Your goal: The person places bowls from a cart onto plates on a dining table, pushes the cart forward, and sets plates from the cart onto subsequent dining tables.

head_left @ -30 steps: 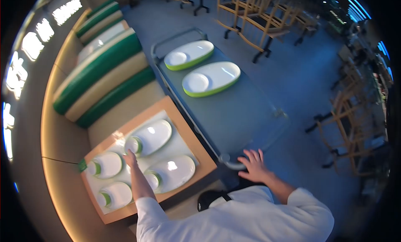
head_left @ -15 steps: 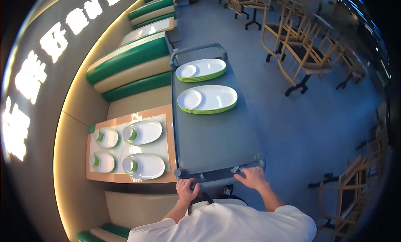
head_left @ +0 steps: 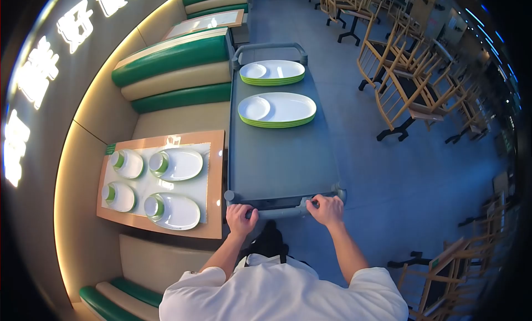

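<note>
A grey serving cart stands in front of me, its push handle across the near end. My left hand is wrapped round the handle near its left corner. Closed on the handle's right part is my right hand. Two stacks of white oval plates with green edges lie on the cart top: a far stack and a nearer stack. Each has a small round white dish on its left side, the far dish and the near dish.
Left of the cart, a table bears several oval plates and green-and-white cups. Green and beige booth seats line the lit wall. To the right, wooden chairs rest upturned on tables. Grey floor lies between.
My arms have stretched forward and the cart sits farther from my body. My right hand has closed more firmly round the handle. The set table has shifted left in view.
</note>
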Action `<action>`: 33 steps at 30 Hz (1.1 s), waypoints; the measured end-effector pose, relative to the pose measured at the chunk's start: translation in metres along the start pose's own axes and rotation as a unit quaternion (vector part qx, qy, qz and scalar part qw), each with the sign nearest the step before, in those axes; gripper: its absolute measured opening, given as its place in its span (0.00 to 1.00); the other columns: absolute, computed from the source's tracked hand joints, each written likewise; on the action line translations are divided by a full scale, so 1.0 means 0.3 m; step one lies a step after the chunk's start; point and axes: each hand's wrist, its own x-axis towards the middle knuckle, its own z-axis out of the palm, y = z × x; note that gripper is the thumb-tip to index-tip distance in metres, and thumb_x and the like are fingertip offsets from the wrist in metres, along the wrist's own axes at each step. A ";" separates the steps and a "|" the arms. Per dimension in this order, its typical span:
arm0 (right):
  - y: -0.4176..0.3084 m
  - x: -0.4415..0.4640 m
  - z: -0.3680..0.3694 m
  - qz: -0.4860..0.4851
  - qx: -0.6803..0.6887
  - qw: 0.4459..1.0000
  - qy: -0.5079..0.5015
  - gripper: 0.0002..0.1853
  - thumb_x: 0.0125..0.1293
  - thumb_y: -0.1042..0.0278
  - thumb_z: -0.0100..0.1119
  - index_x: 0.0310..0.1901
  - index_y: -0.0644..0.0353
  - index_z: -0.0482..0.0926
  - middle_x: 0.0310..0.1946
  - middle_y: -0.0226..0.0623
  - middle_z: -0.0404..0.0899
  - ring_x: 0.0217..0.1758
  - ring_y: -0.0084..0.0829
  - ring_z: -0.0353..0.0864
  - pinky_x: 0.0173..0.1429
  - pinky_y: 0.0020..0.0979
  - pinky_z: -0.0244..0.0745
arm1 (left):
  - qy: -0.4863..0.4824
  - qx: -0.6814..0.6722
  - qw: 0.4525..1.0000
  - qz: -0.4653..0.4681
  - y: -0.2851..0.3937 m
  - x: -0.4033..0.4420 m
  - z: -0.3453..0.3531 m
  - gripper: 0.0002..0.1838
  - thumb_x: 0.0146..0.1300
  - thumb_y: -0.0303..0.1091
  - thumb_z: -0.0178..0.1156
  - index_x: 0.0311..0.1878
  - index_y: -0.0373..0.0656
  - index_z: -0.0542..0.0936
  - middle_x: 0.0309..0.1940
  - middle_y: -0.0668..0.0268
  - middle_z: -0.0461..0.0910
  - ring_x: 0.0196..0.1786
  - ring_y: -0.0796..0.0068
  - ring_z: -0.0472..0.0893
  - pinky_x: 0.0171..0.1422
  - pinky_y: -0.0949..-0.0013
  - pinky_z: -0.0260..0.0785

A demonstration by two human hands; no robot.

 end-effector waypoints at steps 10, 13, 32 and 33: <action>0.125 0.507 0.034 0.038 -0.004 0.999 -0.035 0.20 0.64 0.43 0.62 0.34 0.53 0.88 0.27 0.37 0.88 0.34 0.40 0.86 0.52 0.38 0.73 | -0.055 -0.023 0.998 -0.019 -0.064 0.485 0.226 0.13 0.62 0.43 0.66 0.29 0.44 0.84 0.27 0.63 0.83 0.37 0.59 0.80 0.50 0.57 0.69; 0.151 0.660 0.061 0.043 0.004 0.999 -0.017 0.19 0.64 0.43 0.63 0.34 0.51 0.88 0.27 0.36 0.88 0.34 0.40 0.86 0.53 0.38 0.72 | -0.127 0.007 0.992 -0.025 -0.103 0.631 0.272 0.15 0.63 0.46 0.64 0.30 0.44 0.85 0.27 0.61 0.83 0.38 0.57 0.81 0.51 0.58 0.69; 0.405 1.468 0.201 -0.082 0.015 0.979 0.186 0.13 0.55 0.54 0.68 0.21 0.51 0.82 0.16 0.31 0.82 0.22 0.36 0.83 0.35 0.35 0.70 | -0.448 -0.031 0.874 -0.187 -0.293 1.554 0.699 0.29 0.61 0.59 0.59 0.61 0.54 0.84 0.49 0.59 0.89 0.56 0.56 0.86 0.63 0.57 0.76; 0.430 1.524 0.206 -0.089 0.013 0.979 0.184 0.13 0.56 0.54 0.68 0.21 0.51 0.82 0.16 0.31 0.82 0.21 0.36 0.82 0.35 0.35 0.70 | -0.446 -0.019 0.875 -0.188 -0.292 1.600 0.730 0.28 0.62 0.58 0.59 0.60 0.54 0.84 0.48 0.60 0.89 0.55 0.56 0.86 0.62 0.58 0.77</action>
